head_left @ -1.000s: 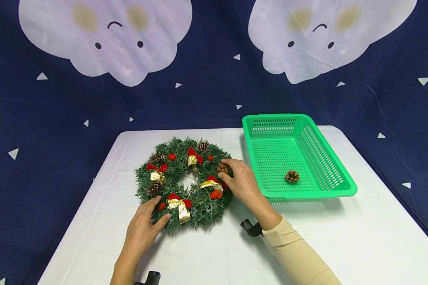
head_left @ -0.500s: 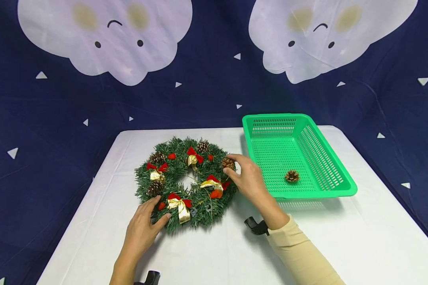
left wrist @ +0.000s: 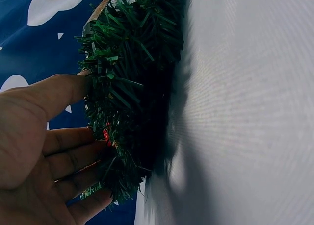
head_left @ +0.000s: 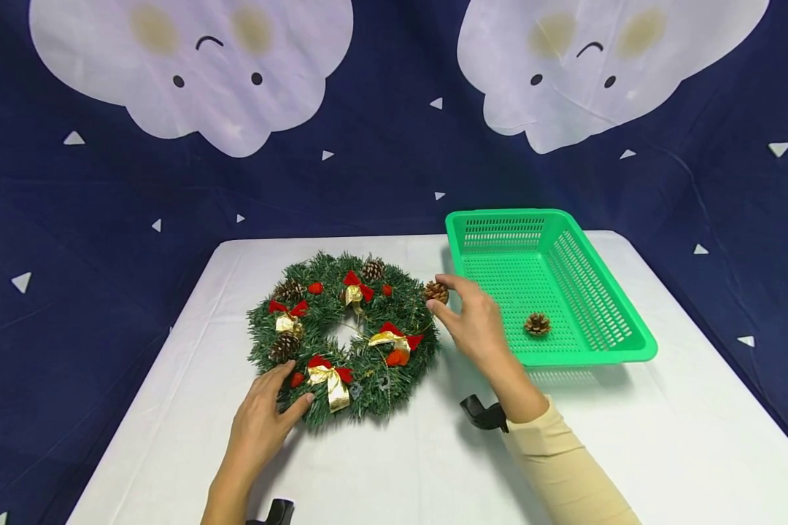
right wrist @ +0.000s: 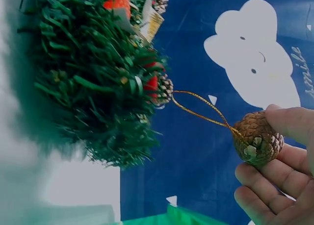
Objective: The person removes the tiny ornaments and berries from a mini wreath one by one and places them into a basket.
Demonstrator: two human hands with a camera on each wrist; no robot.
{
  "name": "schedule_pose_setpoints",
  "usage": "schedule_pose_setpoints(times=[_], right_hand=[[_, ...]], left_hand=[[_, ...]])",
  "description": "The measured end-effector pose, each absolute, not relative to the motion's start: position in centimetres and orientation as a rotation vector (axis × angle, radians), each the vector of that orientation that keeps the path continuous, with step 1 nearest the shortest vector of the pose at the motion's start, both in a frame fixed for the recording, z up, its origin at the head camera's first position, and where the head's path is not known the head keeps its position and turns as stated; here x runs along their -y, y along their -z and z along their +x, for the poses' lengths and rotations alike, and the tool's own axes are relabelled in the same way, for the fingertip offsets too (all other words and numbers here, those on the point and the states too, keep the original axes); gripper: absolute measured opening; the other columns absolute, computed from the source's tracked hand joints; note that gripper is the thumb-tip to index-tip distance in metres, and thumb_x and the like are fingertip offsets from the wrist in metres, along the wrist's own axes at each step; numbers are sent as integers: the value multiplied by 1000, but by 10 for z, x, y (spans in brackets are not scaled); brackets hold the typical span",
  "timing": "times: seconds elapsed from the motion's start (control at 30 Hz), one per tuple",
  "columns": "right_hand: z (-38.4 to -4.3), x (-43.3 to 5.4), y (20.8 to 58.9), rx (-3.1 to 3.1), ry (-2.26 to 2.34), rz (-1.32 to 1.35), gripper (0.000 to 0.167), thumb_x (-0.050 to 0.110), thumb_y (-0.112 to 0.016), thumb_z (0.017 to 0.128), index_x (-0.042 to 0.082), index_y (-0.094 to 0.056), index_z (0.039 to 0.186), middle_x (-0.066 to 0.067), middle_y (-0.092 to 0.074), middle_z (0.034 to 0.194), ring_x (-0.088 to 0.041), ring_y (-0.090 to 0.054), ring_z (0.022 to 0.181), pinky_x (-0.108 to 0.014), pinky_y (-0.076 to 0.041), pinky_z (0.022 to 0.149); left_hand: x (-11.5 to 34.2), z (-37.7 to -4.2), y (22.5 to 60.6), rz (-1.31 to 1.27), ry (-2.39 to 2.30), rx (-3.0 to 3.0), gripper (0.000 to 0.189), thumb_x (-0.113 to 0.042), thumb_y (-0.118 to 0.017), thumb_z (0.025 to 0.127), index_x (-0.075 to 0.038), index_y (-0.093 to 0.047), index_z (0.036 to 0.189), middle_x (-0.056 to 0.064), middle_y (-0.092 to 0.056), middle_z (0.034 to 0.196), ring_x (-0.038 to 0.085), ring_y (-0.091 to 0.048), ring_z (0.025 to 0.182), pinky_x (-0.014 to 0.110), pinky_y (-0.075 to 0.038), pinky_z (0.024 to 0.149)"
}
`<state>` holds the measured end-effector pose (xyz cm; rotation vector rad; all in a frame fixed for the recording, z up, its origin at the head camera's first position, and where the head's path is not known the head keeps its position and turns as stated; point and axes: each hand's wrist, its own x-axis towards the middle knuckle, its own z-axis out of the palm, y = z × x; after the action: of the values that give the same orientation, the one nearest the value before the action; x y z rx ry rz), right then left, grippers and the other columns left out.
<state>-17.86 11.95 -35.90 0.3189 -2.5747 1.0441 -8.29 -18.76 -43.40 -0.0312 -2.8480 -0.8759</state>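
A green wreath with red-and-gold bows, pine cones and red berries lies on the white table. My left hand rests against its near-left edge, thumb and fingers spread; in the left wrist view the fingertips touch the greenery. Between thumb and fingers, my right hand pinches a brown pine cone just off the wreath's right side. From that pine cone a gold cord loop stretches toward the wreath in the right wrist view, drawn out fairly straight.
To the right of the wreath stands a green plastic basket with perforated walls, its near-left rim close behind my right hand. One pine cone lies inside it. A dark blue cloud-print cloth hangs behind the table.
My right hand has drawn the pine cone away from the wreath, to the right and slightly back, toward the basket. The left hand stays in place on the wreath.
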Motion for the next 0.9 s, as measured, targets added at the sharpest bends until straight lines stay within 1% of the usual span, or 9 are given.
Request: schedule_pose_setpoints(times=[0.17,0.37,0.73,0.9], right_hand=[[-178,-126,353,2571,-1071,284,48,26,-70,84,10,-57,128,-13,-61,129,-32,-55,121,-48,-45,102],[-178,-133,351,2578,-1058,250,47,27,-69,85,14,-57,129,-11,-59,131,-31,-54,123,-48,-44,103],[-176,-149,349,2523,-1035,222,47,26,-69,86,11,-58,128,-14,-61,128,-33,-55,121,-49,-46,99],[-176,-158,350,2522,-1039,185,46,26,-69,86,12,-57,129,-14,-61,128,-33,-55,121,-49,-46,97]], left_hand=[[187,-83,434,-39,869,2834,66,-36,-69,84,-8,-46,139,18,-51,138,38,-44,129,59,-40,100],[186,-83,432,-47,856,2824,64,-36,-69,85,-8,-47,138,18,-52,137,38,-45,128,59,-40,100],[187,-82,433,-30,870,2849,65,-35,-69,85,-7,-46,139,18,-50,139,38,-43,130,59,-39,101],[187,-82,434,-29,874,2858,66,-35,-69,85,-7,-45,140,18,-50,139,38,-43,130,59,-39,102]])
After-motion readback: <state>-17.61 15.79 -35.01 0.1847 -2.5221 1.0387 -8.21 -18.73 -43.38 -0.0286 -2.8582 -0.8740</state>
